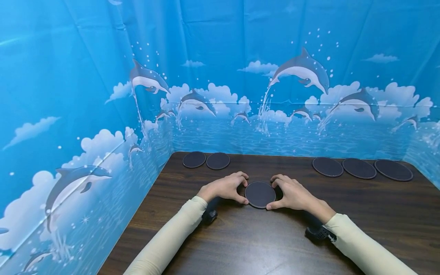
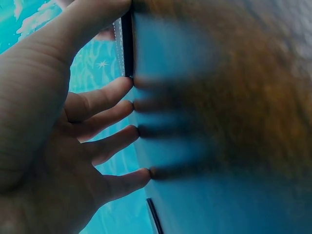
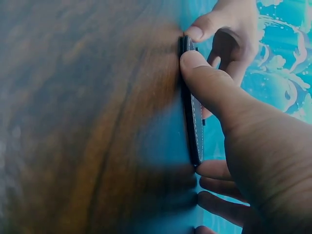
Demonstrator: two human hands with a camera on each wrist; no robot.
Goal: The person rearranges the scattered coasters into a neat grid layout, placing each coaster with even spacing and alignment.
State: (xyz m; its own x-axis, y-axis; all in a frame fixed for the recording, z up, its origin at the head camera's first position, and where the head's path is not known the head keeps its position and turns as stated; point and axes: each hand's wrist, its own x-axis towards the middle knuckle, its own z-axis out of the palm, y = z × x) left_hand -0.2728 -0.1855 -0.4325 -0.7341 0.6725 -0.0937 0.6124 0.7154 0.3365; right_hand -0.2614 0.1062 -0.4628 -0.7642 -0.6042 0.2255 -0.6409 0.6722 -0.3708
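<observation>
Head view: steady the black, round, stitched leather-like disc [image 1: 260, 194] on the dark-brown wood-grain table [image 1: 364, 206], between left hand [image 1: 227, 187] and right hand [image 1: 293, 194], both clamped at its rim; press evenly.

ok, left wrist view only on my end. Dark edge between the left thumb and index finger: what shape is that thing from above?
Observer: Round. The head view shows it as a dark coaster.
Operator: Where's the other thumb?
Observer: The right hand has its thumb against the coaster's rim, clear in the right wrist view.
Operator: How many others are out?
Observer: Five in the head view, by the far edge of the table: two coasters toward the left, three coasters toward the right.
</observation>
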